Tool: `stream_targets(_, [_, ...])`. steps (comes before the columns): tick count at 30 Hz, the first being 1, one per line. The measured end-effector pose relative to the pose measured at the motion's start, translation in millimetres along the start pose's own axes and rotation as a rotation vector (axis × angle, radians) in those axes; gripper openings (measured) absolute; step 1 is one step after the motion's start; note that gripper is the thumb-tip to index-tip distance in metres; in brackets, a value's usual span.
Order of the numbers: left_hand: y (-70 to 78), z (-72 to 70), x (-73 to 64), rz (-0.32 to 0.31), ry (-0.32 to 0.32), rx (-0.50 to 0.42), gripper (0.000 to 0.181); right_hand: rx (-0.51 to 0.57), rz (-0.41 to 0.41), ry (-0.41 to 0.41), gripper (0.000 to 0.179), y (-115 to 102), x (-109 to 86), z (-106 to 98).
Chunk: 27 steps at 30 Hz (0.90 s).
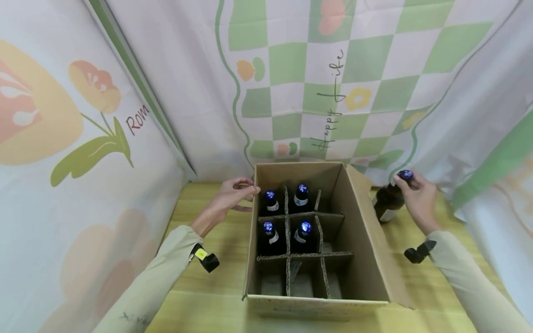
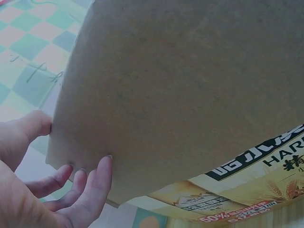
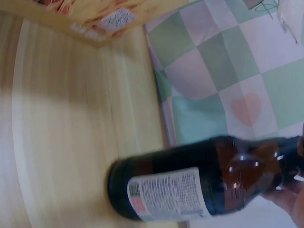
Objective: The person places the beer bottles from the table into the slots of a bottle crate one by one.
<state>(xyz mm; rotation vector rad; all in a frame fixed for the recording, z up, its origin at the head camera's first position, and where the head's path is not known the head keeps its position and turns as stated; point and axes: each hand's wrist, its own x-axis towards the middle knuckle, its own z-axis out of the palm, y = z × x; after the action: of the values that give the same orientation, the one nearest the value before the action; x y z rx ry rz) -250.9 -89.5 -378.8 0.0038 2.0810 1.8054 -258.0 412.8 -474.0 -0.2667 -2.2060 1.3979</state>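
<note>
My right hand [image 1: 419, 200] holds a dark brown beer bottle [image 1: 389, 203] by its blue-capped neck, to the right of the box. The bottle [image 3: 166, 183] has a white back label in the right wrist view; whether its base touches the table is unclear. My left hand [image 1: 233, 196] is at the back left corner of an open cardboard box [image 1: 368, 259]. In the left wrist view, spread fingertips [image 2: 105, 166] touch a plain brown cardboard panel [image 2: 166, 85], with the thumb at its edge. Inside the box, several blue-capped bottles [image 1: 302, 196] stand in divider compartments.
Cardboard dividers [image 1: 301, 256] split the box into compartments; the front row and right column hold no bottles. A side flap [image 1: 385, 249] leans outward on the right. The wooden table [image 1: 208, 296] meets patterned curtains [image 1: 200, 92] at the back and sides.
</note>
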Motion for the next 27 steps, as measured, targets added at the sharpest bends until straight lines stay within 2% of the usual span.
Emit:
stream_targets(3, [-0.1,0.2,-0.1,0.003,-0.003,0.003,0.031,0.025,0.058,0.014,0.042,1,-0.1,-3])
stream_targets(8, [0.5,0.1,0.7,0.012,-0.007,0.0,0.029,0.101,0.191,-0.026,0.047,-3,0.9,-19])
stream_targets(12, [0.4,-0.4,2.3,0.02,-0.005,0.003,0.029,0.1,0.213,-0.031,0.036,-18,-1.3,-26])
stream_targets(14, [0.3,0.6,2.3,0.025,-0.001,0.004,0.03,0.143,0.233,-0.02,0.026,-30,-2.9,-28])
stream_targets(17, [0.6,2.0,1.6,0.027,0.012,0.002,0.03,0.281,0.266,0.0,0.014,-53,-5.5,-33])
stream_targets(20, [0.8,3.2,0.9,0.025,0.023,-0.004,0.03,0.451,0.263,0.033,0.015,-78,-8.6,-38])
stream_targets(24, [-0.1,3.3,-0.2,0.036,0.032,-0.011,0.032,0.564,0.201,0.026,0.017,-109,-12.9,-45])
stream_targets(27, [-1.4,4.3,0.1,0.047,0.036,-0.015,0.035,0.621,0.19,0.012,0.022,-131,-15.0,-49])
